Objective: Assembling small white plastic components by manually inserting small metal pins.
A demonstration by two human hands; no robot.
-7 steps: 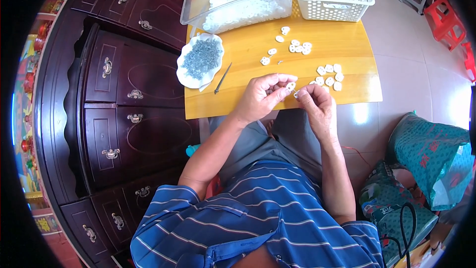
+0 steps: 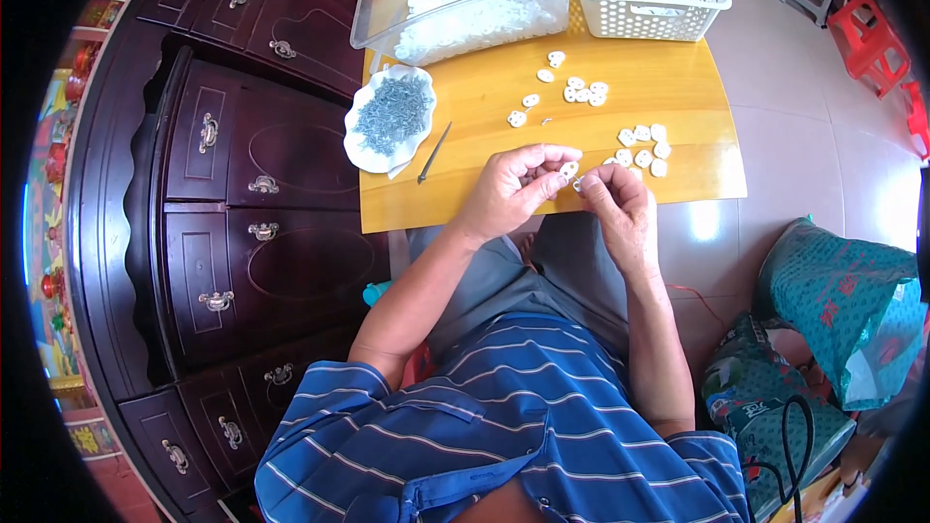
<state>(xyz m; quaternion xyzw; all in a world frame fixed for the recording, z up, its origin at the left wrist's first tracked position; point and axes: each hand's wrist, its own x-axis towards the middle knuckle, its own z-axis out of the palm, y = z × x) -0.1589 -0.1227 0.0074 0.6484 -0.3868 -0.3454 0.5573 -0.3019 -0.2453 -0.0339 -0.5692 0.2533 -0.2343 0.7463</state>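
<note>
Where the worktop [image 2: 484, 196] ends at its near edge, both hands meet just above it, over the person's lap. Left hand [image 2: 509, 189] curled, fingertips pinching a small white piece [image 2: 569, 170]. Right hand [image 2: 615, 203] also curled, fingertips closed at the same piece; what else it holds is too small to tell.

Open yellow wood lies left of the hands, up to a thin dark tool [image 2: 434, 152] lying loose. Beyond the tool, a white scalloped dish [image 2: 363, 150] of small grey screws, overhanging the left edge. Loose white pieces sit in two clusters: one just beside the right hand [image 2: 644, 147], one farther back [image 2: 572, 89].

Far edge crowded: a clear plastic tub [image 2: 387, 10] and a white lattice basket [image 2: 668, 24], both heaped with white pieces.

Dark carved cabinet [image 2: 223, 184] with metal drawer pulls stands tight against the left side. Pale glossy tile floor [image 2: 814, 155] to the right, with green bags [image 2: 833, 300] and red stools [image 2: 872, 39].
</note>
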